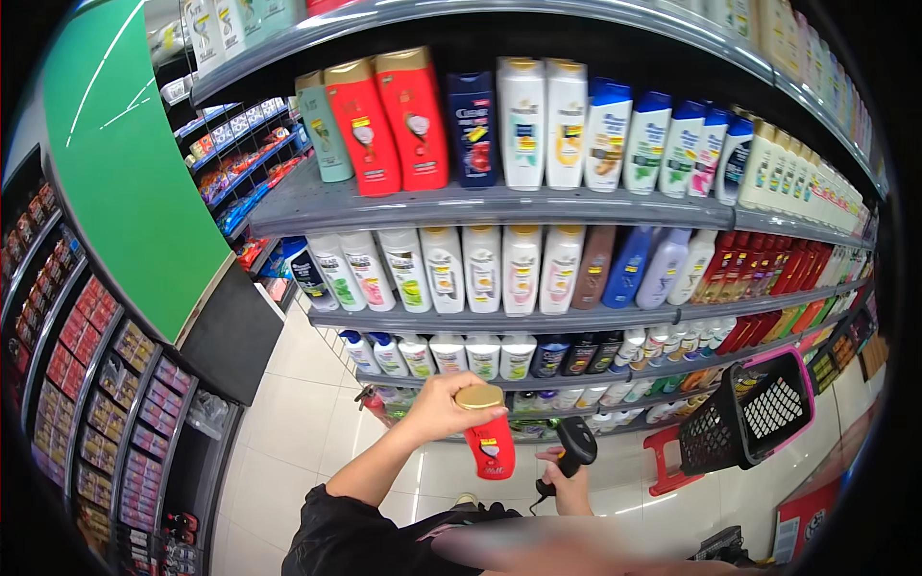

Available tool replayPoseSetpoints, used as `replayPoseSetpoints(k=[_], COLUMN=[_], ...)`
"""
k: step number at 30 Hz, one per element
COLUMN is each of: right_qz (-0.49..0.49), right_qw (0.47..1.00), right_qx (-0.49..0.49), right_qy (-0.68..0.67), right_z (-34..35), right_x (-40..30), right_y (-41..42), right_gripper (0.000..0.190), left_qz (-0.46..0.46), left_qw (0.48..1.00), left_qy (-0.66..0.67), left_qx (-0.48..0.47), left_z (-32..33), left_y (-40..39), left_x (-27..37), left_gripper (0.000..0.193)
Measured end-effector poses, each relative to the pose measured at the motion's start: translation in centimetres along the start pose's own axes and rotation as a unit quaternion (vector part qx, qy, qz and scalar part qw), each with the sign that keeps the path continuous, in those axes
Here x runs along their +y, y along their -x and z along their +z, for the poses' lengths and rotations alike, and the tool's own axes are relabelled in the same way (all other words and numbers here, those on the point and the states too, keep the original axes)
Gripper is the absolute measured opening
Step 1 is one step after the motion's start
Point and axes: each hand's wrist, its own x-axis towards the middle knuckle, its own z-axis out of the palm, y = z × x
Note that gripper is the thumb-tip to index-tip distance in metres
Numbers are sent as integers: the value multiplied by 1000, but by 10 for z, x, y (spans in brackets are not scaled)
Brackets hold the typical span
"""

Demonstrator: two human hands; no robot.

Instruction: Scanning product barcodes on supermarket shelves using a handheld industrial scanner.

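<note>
My left hand [448,405] grips a red shampoo bottle [493,452] by its gold cap, the bottle hanging upright below my fingers. To the right of it, my right hand [567,484] holds a black handheld barcode scanner [576,443] by the handle, its head tilted up and a cord trailing from its base. Bottle and scanner are apart. Beyond my hands, two similar red bottles [414,122] with gold caps stand on the shelf [490,210], between a pale green bottle [324,129] and a dark blue one [472,129].
Lower shelves [490,320] hold rows of shampoo bottles. A black mesh basket [709,432] with a pink rim stands on the right near a red plastic stool [666,461]. Left are racks of packaged goods [94,396] and a green panel [130,173]. Tiled floor [266,461] shows between.
</note>
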Motion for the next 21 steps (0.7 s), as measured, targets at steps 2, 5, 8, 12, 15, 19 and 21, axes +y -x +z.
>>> replayPoseSetpoints(k=[2, 5, 8, 12, 15, 19, 21], right_qz=[-14, 12, 23, 9, 45, 53, 47], right_qw=[997, 992, 985, 986, 983, 984, 989], right_qx=[-69, -112, -121, -96, -115, -150, -142], right_qy=[16, 62, 120, 138, 133, 83, 4], right_z=[34, 61, 90, 114, 118, 110, 112], right_x=[3, 24, 27, 26, 13, 10, 3], right_y=[-16, -30, -32, -36, -38, -45, -44], right_gripper=[44, 53, 61, 66, 67, 63, 60], left_qz=[-39, -60, -74, -98, -79, -36, 17], left_qw=[999, 996, 995, 994, 992, 986, 981], left_qy=[-21, -48, -50, -42, -94, -161, -192], left_qx=[-18, -36, -36, -27, 7, 11, -10], left_z=[-13, -25, -33, -34, -30, -26, -20], left_y=[3, 8, 10, 16, 18, 7, -1], left_x=[-16, -41, -57, -53, -43, -14, -1], left_gripper=[32, 37, 49, 39, 44, 51, 56])
